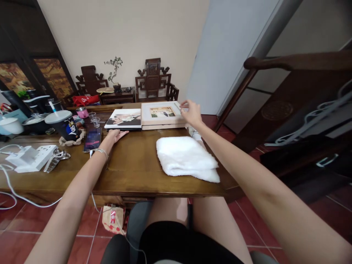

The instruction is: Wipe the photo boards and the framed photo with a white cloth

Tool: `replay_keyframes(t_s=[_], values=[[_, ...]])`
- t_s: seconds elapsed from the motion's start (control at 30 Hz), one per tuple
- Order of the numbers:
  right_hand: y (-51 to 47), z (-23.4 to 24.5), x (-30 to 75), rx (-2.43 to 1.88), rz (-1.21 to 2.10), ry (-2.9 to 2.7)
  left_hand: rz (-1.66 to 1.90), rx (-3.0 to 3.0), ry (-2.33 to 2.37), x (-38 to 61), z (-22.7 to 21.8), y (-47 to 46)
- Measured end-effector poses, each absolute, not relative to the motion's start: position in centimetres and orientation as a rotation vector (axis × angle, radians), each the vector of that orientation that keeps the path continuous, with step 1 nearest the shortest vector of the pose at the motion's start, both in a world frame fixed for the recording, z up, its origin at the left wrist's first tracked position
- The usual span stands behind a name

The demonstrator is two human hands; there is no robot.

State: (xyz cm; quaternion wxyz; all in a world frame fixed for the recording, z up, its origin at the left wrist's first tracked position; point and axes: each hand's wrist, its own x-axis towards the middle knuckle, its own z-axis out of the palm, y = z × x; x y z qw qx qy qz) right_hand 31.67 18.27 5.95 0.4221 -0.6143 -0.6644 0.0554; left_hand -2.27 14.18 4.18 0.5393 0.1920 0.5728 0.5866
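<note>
A photo album (161, 103) lies at the far edge of the wooden table, a small picture of people set in its white page. Left of it and against it sits a panel (123, 116) with a large photo print. My left hand (118, 135) rests at this panel's front edge, fingers stretched out and holding nothing. At the album's right edge, my right hand (191, 113) has its thumb and fingertips drawn together near a thin pale strip; whether they grip it is unclear. A folded white fluffy cloth (185, 157) lies on the table between my arms.
Left on the table are a phone (92, 140), a lidded dark cup (64, 124), small clear cups (95, 121), a white power strip (35, 157) and a clear claw clip (55, 159). White cables hang over the front edge. A paper bag (113, 219) stands below.
</note>
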Motion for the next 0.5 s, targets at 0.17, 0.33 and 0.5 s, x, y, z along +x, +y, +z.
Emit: replay_keyframes(t_s=[0.17,0.33,0.5], values=[[18.7,4.5,34.3,-1.837,0.186,-1.375,1.293,0.653,1.531,-2.2,3.3,13.9],[20.2,3.4,34.6,-1.955,0.342,-1.309,1.120,1.065,1.760,-0.2,3.6,14.0],[21.1,3.0,34.4,-2.004,0.459,-1.326,0.952,1.600,1.969,3.1,6.1,15.4]])
